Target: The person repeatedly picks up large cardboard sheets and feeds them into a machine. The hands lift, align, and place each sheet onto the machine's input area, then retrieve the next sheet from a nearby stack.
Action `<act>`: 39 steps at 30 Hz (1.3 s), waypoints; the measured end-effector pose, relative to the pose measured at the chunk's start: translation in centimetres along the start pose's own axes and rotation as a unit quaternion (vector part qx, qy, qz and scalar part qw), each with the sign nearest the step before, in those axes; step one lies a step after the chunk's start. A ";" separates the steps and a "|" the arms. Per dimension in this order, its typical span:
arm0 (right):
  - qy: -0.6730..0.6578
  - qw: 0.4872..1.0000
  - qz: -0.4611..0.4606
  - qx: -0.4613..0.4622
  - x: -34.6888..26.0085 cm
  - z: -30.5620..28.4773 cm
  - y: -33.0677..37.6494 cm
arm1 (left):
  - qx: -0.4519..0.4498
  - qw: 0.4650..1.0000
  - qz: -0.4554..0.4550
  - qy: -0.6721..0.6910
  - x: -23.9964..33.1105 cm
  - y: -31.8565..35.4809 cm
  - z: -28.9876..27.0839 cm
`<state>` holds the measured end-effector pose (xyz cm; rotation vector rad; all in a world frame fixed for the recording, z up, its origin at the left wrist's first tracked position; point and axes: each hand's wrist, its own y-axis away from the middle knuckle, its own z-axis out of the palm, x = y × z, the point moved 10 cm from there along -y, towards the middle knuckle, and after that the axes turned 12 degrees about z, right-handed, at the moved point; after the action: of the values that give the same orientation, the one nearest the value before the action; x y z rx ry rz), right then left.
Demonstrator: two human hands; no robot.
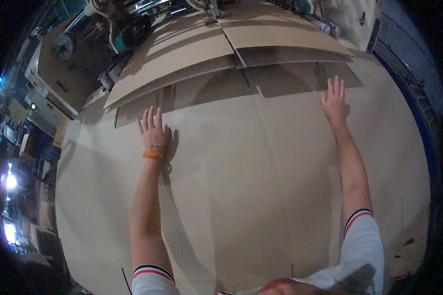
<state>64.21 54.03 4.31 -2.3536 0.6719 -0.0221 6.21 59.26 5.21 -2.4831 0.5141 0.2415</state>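
A large flat cardboard sheet [231, 162] spreads out in front of me, creased and slotted. My left hand [153, 132], with an orange band at its wrist, reaches forward over its far left part, fingers spread. Farther right, my right hand [334, 101] is stretched out near the sheet's far edge, its fingers extended. Neither hand grips anything; whether the palms press on the cardboard is hard to tell. Just beyond both hands, more cardboard sheets [192, 59] overlap the far end, their front edges raised and casting shadows.
Machinery with a grey housing [59, 73] stands at the far left, and a pale machine panel [352, 22] at the far right. A metal fitting [211, 17] sits over the far sheets. A dark blue rail [418, 118] runs along the right side.
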 end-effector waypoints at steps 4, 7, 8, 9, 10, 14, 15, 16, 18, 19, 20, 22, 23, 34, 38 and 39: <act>0.033 0.999 0.008 -0.025 0.1 0.2 0.4 | 0.009 1.000 0.015 0.018 0.1 0.1 0.3; 0.032 0.998 0.014 -0.046 0.4 0.3 0.7 | 0.006 1.000 0.023 0.021 0.3 0.2 0.7; 0.026 0.998 0.016 -0.053 0.6 0.4 0.9 | 0.006 0.999 0.027 0.020 0.2 0.4 0.9; 0.033 0.998 0.018 -0.050 0.6 0.3 1.2 | 0.006 0.999 0.032 0.019 0.3 0.6 1.1; 0.039 0.998 0.019 -0.046 0.6 0.2 1.3 | -0.001 0.999 0.029 0.018 0.3 0.7 1.2; 0.034 0.994 0.044 -0.098 0.4 -0.6 1.9 | -0.020 0.999 0.021 0.019 0.3 1.6 1.1; 0.022 0.997 0.029 -0.075 0.1 -0.9 2.2 | -0.023 0.999 0.019 0.021 0.4 2.2 0.9; 0.016 0.999 0.018 -0.048 0.8 -1.3 2.6 | -0.019 0.999 0.024 0.028 1.0 2.4 0.6; 0.000 1.000 -0.007 -0.014 1.4 -2.2 3.4 | -0.012 0.999 0.029 0.037 1.7 3.5 -0.3; -0.009 1.000 -0.021 -0.007 1.3 -2.8 4.0 | -0.005 0.998 0.030 0.053 1.9 4.4 -0.9; -0.017 0.999 -0.034 -0.002 1.3 -3.2 4.7 | 0.001 0.997 0.033 0.068 2.2 5.2 -1.2; -0.017 0.999 -0.032 -0.023 1.6 -3.8 5.9 | 0.016 0.995 0.040 0.091 2.7 7.4 -2.4; -0.015 0.999 -0.029 -0.032 2.1 -4.3 6.6 | 0.026 0.993 0.047 0.102 3.4 8.6 -3.1; -0.075 0.980 0.070 -0.170 7.4 -10.9 18.0 | -0.077 0.969 -0.094 0.216 5.9 32.4 -18.0; -0.074 0.973 0.080 -0.204 13.2 -15.7 25.9 | -0.076 0.904 -0.413 0.073 -5.7 48.7 -22.3; -0.083 0.976 0.073 -0.186 14.2 -16.9 27.9 | -0.035 0.855 -0.517 0.008 -9.1 54.5 -23.8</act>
<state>60.45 19.26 -2.24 -2.6135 0.8194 0.3925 -23.26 7.09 -0.74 -2.4552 -0.8595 -0.2016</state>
